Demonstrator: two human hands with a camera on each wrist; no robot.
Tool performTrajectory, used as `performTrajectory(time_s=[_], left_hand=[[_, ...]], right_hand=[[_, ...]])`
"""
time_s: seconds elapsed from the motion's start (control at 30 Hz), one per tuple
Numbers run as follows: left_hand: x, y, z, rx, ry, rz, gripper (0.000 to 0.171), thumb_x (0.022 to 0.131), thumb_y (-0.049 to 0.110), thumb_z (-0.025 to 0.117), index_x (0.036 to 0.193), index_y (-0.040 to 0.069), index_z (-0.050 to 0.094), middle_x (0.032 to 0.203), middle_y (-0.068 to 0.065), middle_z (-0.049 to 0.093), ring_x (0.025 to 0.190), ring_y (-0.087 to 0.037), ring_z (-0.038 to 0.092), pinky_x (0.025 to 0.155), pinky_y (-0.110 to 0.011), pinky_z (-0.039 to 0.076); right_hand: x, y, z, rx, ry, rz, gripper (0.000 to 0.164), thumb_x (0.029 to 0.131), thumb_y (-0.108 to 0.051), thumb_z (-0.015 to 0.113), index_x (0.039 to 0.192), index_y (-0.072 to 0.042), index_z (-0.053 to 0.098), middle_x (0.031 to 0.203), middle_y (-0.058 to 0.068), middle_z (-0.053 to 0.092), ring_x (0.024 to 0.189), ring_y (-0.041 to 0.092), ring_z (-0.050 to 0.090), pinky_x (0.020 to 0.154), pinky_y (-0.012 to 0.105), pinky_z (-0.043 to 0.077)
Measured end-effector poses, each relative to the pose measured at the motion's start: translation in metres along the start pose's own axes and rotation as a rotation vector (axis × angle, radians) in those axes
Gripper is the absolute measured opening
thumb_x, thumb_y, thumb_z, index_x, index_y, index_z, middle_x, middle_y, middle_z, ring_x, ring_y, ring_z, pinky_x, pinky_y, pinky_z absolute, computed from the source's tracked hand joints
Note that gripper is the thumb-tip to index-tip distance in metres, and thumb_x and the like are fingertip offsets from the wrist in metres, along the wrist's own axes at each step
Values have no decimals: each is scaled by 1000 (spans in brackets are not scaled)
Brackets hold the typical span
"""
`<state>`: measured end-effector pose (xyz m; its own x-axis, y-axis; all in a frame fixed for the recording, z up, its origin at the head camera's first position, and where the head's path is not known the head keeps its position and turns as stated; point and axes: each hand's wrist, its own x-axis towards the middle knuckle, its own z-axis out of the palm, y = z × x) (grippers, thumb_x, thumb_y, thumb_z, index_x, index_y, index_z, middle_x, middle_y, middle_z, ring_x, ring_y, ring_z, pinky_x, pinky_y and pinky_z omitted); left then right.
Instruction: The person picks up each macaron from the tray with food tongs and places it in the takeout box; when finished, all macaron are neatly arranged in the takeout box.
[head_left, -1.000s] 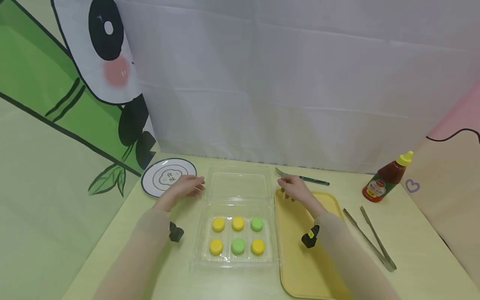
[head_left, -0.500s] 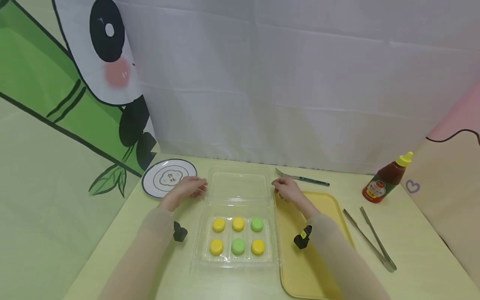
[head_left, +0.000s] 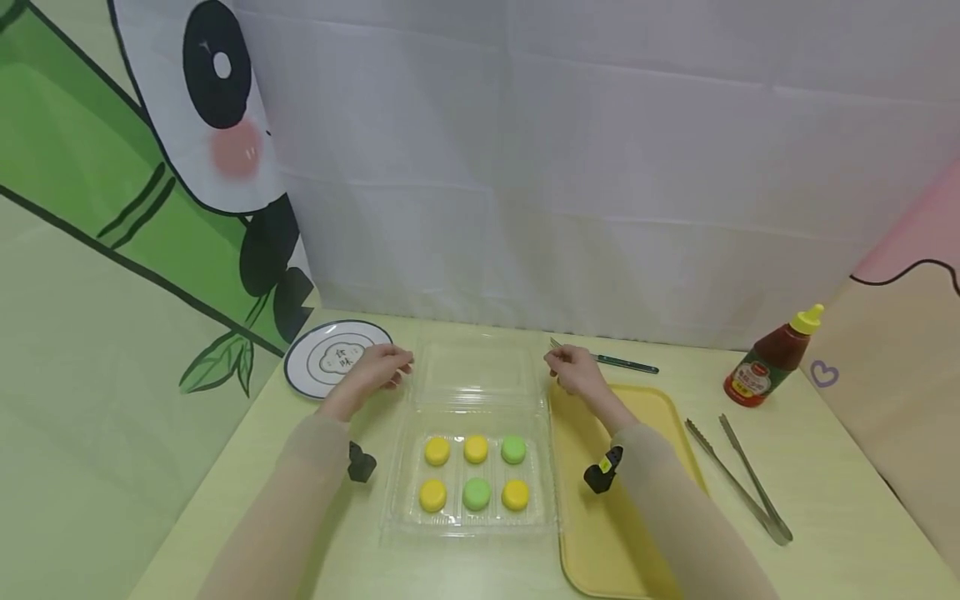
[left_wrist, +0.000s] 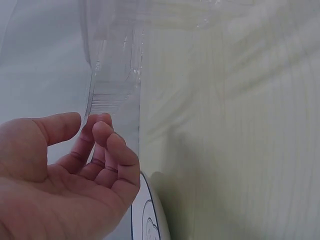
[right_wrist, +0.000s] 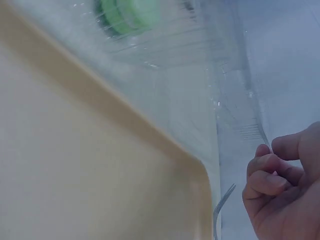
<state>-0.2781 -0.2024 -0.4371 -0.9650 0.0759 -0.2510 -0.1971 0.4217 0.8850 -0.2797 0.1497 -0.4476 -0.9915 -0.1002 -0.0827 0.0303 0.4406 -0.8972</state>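
Note:
A clear plastic box (head_left: 403, 500) lies open on the table, holding several yellow and green macarons (head_left: 476, 493). Its see-through lid (head_left: 480, 358) is folded back, away from the body. My left hand (head_left: 367, 375) has the lid's left edge between thumb and curled fingertips; in the left wrist view, the fingertips (left_wrist: 104, 119) meet the ribbed corner. On the other side, my right hand (head_left: 577, 371) pinches the lid's right edge between thumb and forefinger, clearest in the right wrist view. One green macaron (right_wrist: 130, 15) shows there through the clear wall.
Behind my left hand sits a white plate (head_left: 307, 367). Along the box's right side runs a yellow tray (head_left: 600, 550). A green-handled fork (head_left: 628, 364) lies behind my right hand. Metal tongs (head_left: 750, 487) and a sauce bottle (head_left: 768, 362) are farther right.
My right hand has moved left from above the tray to the lid's edge, and my left hand has shifted slightly right. The lid appears slightly raised. The macarons stay put.

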Motion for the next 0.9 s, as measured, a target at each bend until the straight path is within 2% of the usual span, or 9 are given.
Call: performTrajectory(time_s=[0.23,0.4,0.53,0.7,0.8,0.9], left_hand=[[-5,6,-4,3,45,32,36,104,23,51,124,-6,58,91,-7,55,70,-15,46,66,-27,40],[-11,9,-4,-26,51,90,39,107,27,47,123,-7,57,90,-7,54,71,-14,45,63,-24,39],[-18,12,-6,-34,67,129,38,108,29,45,119,-5,59,88,-9,54,70,-13,46,62,-24,40],[-28,18,-9,-51,105,149,36,108,30,46,118,-1,60,91,-12,56,74,-17,51,63,-23,42],[-33,23,-9,-75,114,152,36,107,32,46,118,0,60,94,-14,57,78,-21,52,63,-23,43],[-39,27,-8,-107,111,146,37,108,33,45,120,0,58,94,-12,56,79,-20,51,66,-24,43]], right_hand=[[-1,-8,-5,57,10,-17,30,105,-19,52,118,7,61,87,18,58,54,10,39,47,23,31],[-8,-17,-10,83,10,-30,29,105,-18,53,117,7,61,86,17,58,53,10,38,46,22,30],[-16,-24,-16,102,-12,-48,25,106,-19,51,113,3,62,82,13,57,53,12,36,46,24,29],[-25,-33,-24,112,-44,-61,25,106,-19,51,111,4,60,80,7,56,57,12,40,48,22,30],[-32,-37,-29,111,-62,-61,26,106,-20,51,112,4,59,82,7,57,58,12,43,49,23,32],[-38,-40,-33,126,-79,-54,24,106,-20,51,111,2,60,83,8,57,59,14,44,50,24,34]])
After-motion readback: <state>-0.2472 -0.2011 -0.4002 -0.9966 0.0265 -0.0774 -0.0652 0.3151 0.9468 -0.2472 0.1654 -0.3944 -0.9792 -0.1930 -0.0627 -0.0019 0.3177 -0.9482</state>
